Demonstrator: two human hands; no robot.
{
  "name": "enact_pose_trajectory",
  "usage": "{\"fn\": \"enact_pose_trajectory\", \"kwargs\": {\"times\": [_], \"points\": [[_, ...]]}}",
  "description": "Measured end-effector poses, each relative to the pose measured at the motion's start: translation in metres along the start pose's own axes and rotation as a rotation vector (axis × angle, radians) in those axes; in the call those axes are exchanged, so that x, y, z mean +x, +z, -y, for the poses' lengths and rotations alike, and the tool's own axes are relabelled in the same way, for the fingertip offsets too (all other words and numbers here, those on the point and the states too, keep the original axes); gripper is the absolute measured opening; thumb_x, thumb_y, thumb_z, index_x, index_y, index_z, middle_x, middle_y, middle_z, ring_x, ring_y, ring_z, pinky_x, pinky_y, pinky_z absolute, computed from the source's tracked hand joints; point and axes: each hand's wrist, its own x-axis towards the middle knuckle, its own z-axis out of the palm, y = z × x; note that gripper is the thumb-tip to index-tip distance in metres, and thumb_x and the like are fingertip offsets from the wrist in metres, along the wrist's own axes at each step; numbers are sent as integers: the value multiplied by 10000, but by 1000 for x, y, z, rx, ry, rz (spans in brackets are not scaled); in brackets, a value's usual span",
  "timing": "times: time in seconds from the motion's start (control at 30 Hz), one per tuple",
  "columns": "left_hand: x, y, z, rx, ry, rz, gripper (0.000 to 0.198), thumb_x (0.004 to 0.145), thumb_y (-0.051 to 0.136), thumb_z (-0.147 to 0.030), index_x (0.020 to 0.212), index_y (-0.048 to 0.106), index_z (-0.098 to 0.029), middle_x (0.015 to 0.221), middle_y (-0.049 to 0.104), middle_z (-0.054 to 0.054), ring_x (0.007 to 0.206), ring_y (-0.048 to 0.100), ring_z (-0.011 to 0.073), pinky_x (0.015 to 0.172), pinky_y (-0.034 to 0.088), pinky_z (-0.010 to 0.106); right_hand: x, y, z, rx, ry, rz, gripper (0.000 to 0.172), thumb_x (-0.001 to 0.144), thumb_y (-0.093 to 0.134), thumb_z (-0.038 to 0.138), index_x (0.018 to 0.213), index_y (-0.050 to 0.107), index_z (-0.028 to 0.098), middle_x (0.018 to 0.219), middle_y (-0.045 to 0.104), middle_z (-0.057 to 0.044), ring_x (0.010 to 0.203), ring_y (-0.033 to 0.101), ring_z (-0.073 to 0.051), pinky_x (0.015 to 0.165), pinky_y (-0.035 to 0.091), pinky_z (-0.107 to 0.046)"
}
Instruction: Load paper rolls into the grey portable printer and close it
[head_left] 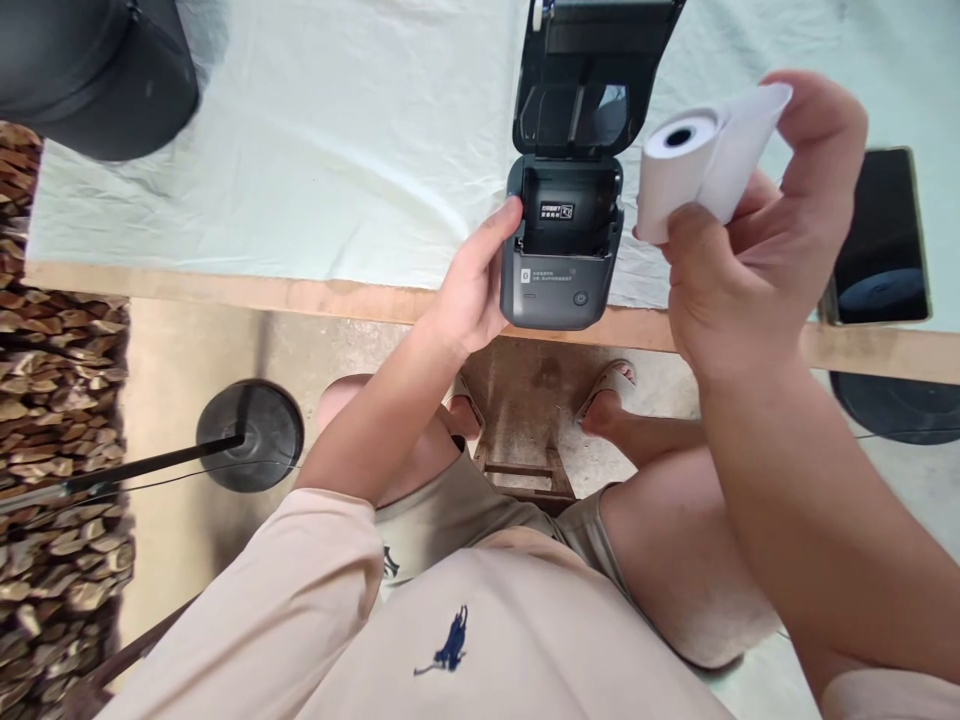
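A small dark grey printer (559,290) has its lid (581,95) swung up, and its inner compartment shows a small printed label. My left hand (476,280) grips the printer's left side, with the thumb on the compartment's edge and the other fingers hidden beneath. To the right of the printer, my right hand (757,250) holds a white paper roll (671,185). The thumb presses on the roll's side, while a bent finger touches the far corner of its loose paper flap. The roll's dark core hole faces up, apart from the printer.
A black phone (883,240) lies beyond my right hand on the pale tablecloth (337,130). At the back left stands a black container (97,75). The table's wooden edge (300,298) runs in front; below are a round black base (250,435) and stacked firewood (60,400).
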Motion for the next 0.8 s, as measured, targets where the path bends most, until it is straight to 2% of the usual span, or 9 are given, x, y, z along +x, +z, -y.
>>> {"fn": "enact_pose_trajectory", "kwargs": {"times": [0.07,0.13,0.23,0.3,0.47,0.57,0.67,0.8], "points": [[1,0,1,39,3,33,302,977,421,-344,1005,689,-206,935,760,50,1283,601,230,1032,535,299,2,2,10,-119,-168,16,480,835,530,325,1280,358,372,1287,544,3,982,657,-182,805,544,-360],[1,1,2,70,9,24,287,974,439,-356,1009,681,-206,954,762,52,1284,601,238,1025,536,300,5,4,18,-281,-267,68,443,818,521,258,1239,424,354,1193,604,15,1011,657,-187,853,536,-360],[1,4,4,104,48,-12,217,957,490,-331,1009,667,-218,973,761,44,1296,591,235,1035,533,302,9,9,25,-527,-268,120,362,792,492,211,1140,512,306,1035,662,-3,956,667,-210,837,528,-380],[0,6,5,134,75,-31,184,950,503,-298,1022,662,-238,968,760,30,1303,583,218,1048,526,288,10,12,25,-602,-233,122,305,778,493,216,1070,544,286,965,672,-13,883,666,-221,798,526,-397],[-3,6,7,201,109,-3,170,947,538,-353,1031,632,-239,999,737,-6,1264,615,205,1001,551,284,11,11,20,-661,-274,107,179,811,531,254,984,565,277,1048,681,-20,1027,638,-259,900,509,-450],[-2,3,9,214,135,11,166,950,536,-353,1007,618,-221,970,725,1,1071,697,200,826,585,273,12,6,20,-685,-289,159,262,750,566,217,1002,562,291,989,676,-12,962,627,-250,834,508,-437],[-1,0,9,214,121,20,170,916,596,-359,1000,616,-213,919,721,18,936,713,218,706,559,275,15,1,23,-664,-296,212,292,685,605,202,957,550,293,921,673,4,867,623,-232,756,504,-413],[-1,0,9,208,102,18,180,917,582,-406,1000,625,-251,954,724,24,1028,696,239,794,578,323,15,-5,24,-460,-325,122,218,736,616,210,925,541,286,948,692,8,840,647,-200,731,510,-382]]}}
